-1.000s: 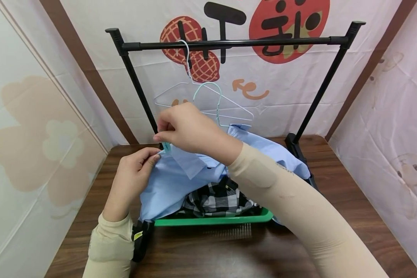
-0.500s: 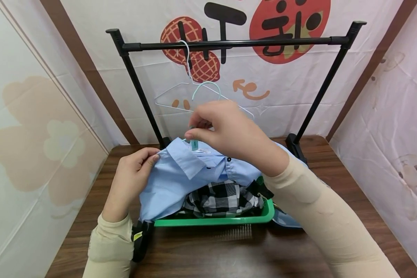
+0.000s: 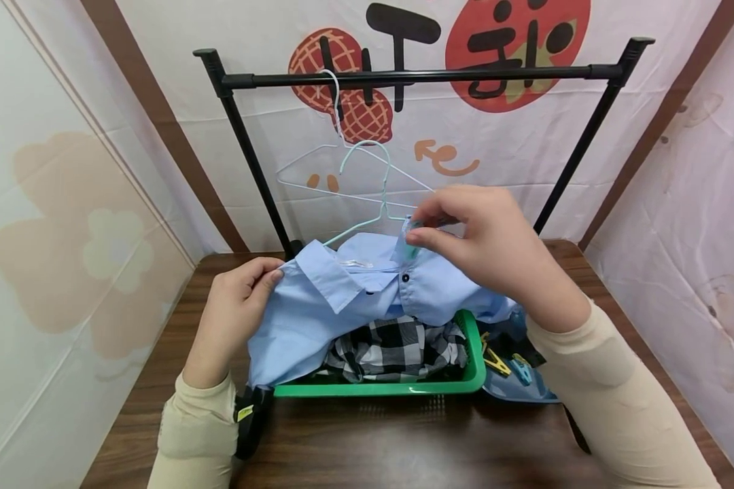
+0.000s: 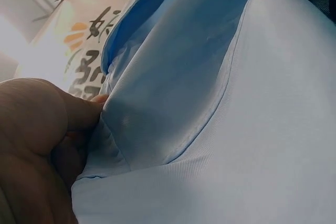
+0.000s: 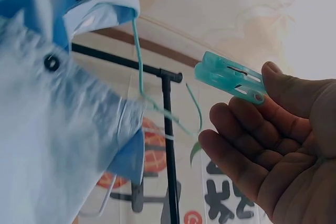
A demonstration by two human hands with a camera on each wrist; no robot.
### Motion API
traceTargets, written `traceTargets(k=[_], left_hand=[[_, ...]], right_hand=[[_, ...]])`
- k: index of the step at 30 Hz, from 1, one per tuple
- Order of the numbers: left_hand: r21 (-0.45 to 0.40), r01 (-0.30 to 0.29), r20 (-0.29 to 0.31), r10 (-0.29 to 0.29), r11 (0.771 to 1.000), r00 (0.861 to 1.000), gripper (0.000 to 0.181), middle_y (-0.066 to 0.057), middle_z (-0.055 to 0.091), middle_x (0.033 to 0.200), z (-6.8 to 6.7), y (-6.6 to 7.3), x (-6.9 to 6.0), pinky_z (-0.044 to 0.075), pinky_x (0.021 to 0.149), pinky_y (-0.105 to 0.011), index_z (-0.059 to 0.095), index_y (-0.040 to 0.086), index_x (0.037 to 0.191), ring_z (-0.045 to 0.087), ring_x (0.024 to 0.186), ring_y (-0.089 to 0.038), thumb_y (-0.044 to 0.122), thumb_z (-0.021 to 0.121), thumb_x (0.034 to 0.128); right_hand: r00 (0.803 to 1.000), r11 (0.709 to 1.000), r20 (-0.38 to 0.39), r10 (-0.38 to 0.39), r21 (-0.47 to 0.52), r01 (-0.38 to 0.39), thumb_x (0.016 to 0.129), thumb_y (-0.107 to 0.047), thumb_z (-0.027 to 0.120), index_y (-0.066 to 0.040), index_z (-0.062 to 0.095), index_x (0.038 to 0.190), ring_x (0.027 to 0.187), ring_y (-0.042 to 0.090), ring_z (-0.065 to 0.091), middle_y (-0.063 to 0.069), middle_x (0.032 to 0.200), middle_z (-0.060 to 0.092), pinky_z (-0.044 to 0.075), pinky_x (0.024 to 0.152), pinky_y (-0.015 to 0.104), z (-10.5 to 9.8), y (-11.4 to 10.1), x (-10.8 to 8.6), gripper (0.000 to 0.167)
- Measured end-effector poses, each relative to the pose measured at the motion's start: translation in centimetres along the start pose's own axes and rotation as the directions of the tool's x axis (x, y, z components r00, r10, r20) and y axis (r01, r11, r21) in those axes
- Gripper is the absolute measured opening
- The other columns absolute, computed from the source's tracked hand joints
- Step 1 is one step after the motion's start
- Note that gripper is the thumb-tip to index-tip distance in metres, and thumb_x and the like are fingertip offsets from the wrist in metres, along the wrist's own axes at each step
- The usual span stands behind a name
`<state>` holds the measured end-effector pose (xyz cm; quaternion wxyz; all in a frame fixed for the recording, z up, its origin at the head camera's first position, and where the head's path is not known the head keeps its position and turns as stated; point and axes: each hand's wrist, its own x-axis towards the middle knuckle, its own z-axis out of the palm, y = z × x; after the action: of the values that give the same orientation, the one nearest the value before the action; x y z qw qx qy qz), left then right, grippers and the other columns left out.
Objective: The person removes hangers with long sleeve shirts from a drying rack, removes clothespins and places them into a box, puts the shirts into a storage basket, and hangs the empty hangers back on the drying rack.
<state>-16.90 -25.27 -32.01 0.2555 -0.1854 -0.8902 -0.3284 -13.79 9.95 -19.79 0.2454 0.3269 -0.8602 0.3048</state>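
Observation:
A light blue button shirt (image 3: pixel 300 333) lies spread with its collar up around a mint-green wire hanger (image 3: pixel 384 193), whose hook stands free above it. At the shoulder on the left side, my left hand (image 3: pixel 235 312) pinches the shirt fabric between thumb and fingers; the left wrist view shows the gathered cloth close up. My right hand (image 3: pixel 489 251) is by the collar on the right side. It pinches a teal clothespin (image 5: pixel 231 77) between thumb and fingers, apart from the cloth in the right wrist view. The hanger's lower part is hidden inside the shirt.
A green basket (image 3: pixel 379 389) under the shirt holds a black-and-white checked garment (image 3: pixel 397 346). To its right, a blue tray (image 3: pixel 516 392) contains clothespins, including a yellow clothespin (image 3: pixel 497 363). Behind stands a black rack (image 3: pixel 465 75) with a white hanger (image 3: pixel 338 109) on its rail.
My right hand has moved right, from the shirt's left shoulder across the collar to its right side, carrying the teal clothespin. The collar and tray have come into sight. My left hand stays put.

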Motion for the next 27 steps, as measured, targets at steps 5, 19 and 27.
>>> traceTargets(k=[5,19,27], left_hand=[[0.008,0.008,0.003,-0.008,1.0,1.0,0.015,-0.003,0.075,0.096,0.0,0.0,0.1,0.04,0.064,-0.022,0.075,0.012,0.109,0.056,0.072,-0.016,0.018,0.063,0.1037],[0.0,0.021,-0.013,-0.021,1.0,1.0,0.015,-0.001,0.074,0.092,-0.2,0.0,0.0,0.038,0.062,-0.022,0.076,0.013,0.108,0.053,0.069,-0.015,0.02,0.063,0.1036],[0.01,0.019,-0.023,-0.018,1.0,1.0,0.014,-0.001,0.074,0.092,-0.3,-0.2,0.0,0.039,0.062,-0.022,0.075,0.012,0.107,0.054,0.069,-0.015,0.019,0.064,0.103]], right_hand=[[0.998,0.997,-0.03,0.062,-0.052,-0.063,0.089,-0.024,0.083,-0.019,0.078,0.096,0.09,0.004,0.064,-0.011,0.093,0.072,0.055,0.078,0.029,-0.8,1.5,-1.8,0.01],[0.974,0.992,-0.187,0.124,0.008,-0.125,0.08,-0.008,0.088,-0.019,0.079,0.093,0.064,0.003,0.046,-0.014,0.086,0.069,0.037,0.054,0.019,-1.6,5.5,-7.5,0.02],[0.963,0.979,-0.198,0.186,-0.051,-0.199,0.076,-0.002,0.09,-0.015,0.079,0.094,0.069,0.0,0.049,-0.008,0.09,0.072,0.041,0.057,0.012,-0.8,8.4,-11.6,0.025]])
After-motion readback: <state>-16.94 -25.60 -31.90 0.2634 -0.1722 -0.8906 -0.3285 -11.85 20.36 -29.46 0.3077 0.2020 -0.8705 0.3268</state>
